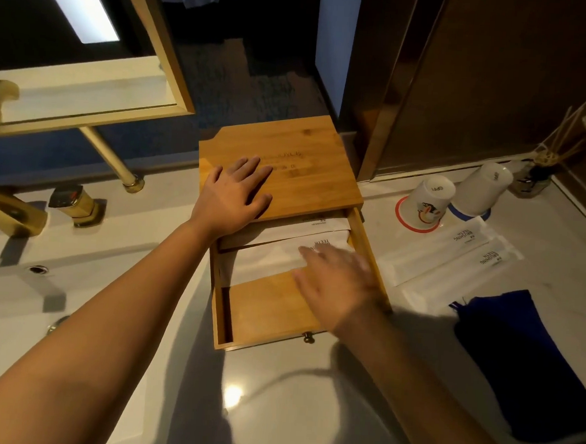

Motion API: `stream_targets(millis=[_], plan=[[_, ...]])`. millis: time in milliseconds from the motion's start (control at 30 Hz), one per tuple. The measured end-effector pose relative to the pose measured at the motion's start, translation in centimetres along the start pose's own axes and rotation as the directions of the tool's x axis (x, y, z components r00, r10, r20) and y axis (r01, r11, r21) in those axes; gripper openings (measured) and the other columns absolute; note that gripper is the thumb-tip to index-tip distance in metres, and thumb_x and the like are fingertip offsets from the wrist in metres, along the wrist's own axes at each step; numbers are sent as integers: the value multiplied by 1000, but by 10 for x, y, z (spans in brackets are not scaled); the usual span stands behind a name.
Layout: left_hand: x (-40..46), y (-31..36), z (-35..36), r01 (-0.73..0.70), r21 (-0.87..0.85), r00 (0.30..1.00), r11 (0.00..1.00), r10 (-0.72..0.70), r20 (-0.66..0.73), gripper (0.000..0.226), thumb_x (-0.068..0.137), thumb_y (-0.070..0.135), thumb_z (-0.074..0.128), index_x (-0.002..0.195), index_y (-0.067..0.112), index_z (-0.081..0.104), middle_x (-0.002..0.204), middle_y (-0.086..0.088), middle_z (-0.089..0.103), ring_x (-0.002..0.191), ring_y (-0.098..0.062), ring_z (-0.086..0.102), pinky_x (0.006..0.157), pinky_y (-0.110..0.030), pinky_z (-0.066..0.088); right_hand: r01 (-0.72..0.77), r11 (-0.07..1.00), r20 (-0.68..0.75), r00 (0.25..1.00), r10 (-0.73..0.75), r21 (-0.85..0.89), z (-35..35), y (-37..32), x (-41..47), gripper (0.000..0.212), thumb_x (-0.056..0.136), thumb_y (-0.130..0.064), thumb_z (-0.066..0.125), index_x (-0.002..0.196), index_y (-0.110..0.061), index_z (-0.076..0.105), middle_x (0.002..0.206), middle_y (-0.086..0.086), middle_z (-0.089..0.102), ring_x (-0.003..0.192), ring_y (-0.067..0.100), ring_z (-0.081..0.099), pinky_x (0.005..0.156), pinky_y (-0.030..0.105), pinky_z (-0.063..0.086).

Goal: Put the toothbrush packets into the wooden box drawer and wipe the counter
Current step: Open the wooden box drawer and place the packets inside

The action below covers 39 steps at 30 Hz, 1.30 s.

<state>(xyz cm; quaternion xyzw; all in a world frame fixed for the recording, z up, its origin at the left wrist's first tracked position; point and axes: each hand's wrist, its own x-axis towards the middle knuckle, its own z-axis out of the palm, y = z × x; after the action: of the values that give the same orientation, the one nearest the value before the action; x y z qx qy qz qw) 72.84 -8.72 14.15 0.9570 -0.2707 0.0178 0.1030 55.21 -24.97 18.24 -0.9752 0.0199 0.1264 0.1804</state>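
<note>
I kept my left hand flat, fingers spread, on the box lid to stop it sliding. Right hand was blurred over the open drawer, fingers loosely extended on a packet; grip, can't tell. Two packets lay in the drawer's back; two more waited on the surface w/ the blue cloth nearby for wiping.

The counter (pale stone) bears wooden box, packets, cups, cloth.
</note>
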Motion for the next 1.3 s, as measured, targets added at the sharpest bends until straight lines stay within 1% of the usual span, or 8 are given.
stream_targets(millis=[100, 167, 300, 433, 667, 867, 1133, 1300], plan=[[0, 0, 0, 4, 4, 1000, 1000, -4, 6, 61, 89, 57, 24, 145, 33, 22, 157, 2, 20, 145, -19, 14, 115, -48, 9, 0, 998, -349, 937, 23, 66, -21, 50, -8, 31, 93, -27, 45, 121, -18, 56, 120, 5, 61, 110, 20, 55, 98, 35, 37], [-1, 1, 0, 8, 6, 1000, 1000, -8, 9, 62, 89, 57, 24, 145, 33, 22, 157, 2, 20, 145, -19, 14, 116, -48, 9, -82, 996, -413, 906, 87, 31, -26, 93, -7, 27, 90, -19, 51, 115, -15, 60, 114, 8, 64, 104, 22, 58, 94, 37, 42], [-1, 2, 0, 8, 9, 1000, 1000, -8, 12, 62, 89, 58, 23, 146, 33, 21, 157, 2, 19, 145, -18, 13, 115, -47, 9, -165, 974, -326, 939, 108, -154, -20, 168, 0, 32, 85, -10, 58, 118, -13, 61, 118, 12, 65, 108, 30, 58, 92, 43, 45], [0, 2, -1, 8, 12, 1000, 1000, -8, 17, 63, 88, 59, 22, 146, 33, 21, 157, 2, 19, 145, -19, 13, 115, -47, 9, -53, 929, -205, 978, -26, -367, -11, 206, 7, 40, 71, -3, 72, 110, -9, 66, 113, 17, 68, 107, 38, 62, 86, 49, 50], [-1, 3, -1, 15, 19, 1000, 1000, -16, 25, 63, 88, 58, 22, 146, 33, 20, 157, 2, 18, 145, -19, 12, 115, -47, 8, 24, 897, -225, 965, -137, -441, -12, 212, 19, 25, 76, -10, 68, 102, -10, 68, 88, 13, 70, 81, 31, 63, 69, 37, 51], [0, 2, 0, 20, 25, 999, 999, -21, 28, 62, 89, 58, 22, 146, 34, 19, 157, 3, 18, 146, -18, 12, 116, -47, 9, 98, 837, -232, 938, -259, -538, -11, 216, 23, 17, 56, -1, 79, 60, -8, 63, 58, 9, 59, 53, 27, 55, 51, 30, 44], [1, 1, 1, 18, 17, 1000, 1000, -18, 20, 61, 89, 58, 23, 146, 35, 20, 157, 3, 19, 145, -18, 13, 115, -48, 9, 84, 928, -479, 837, -264, -364, 2, 220, 15, 17, 65, 1, 77, 80, -3, 70, 70, 14, 65, 63, 30, 59, 57, 34, 50], [0, 1, 2, 14, 20, 1000, 1000, -14, 13, 61, 89, 58, 23, 145, 35, 21, 157, 3, 19, 145, -18, 13, 115, -47, 9, 64, 993, -685, 720, -113, -97, -20, 181, 0, 18, 77, 1, 69, 95, 3, 69, 84, 22, 67, 77, 37, 63, 69, 37, 51]])
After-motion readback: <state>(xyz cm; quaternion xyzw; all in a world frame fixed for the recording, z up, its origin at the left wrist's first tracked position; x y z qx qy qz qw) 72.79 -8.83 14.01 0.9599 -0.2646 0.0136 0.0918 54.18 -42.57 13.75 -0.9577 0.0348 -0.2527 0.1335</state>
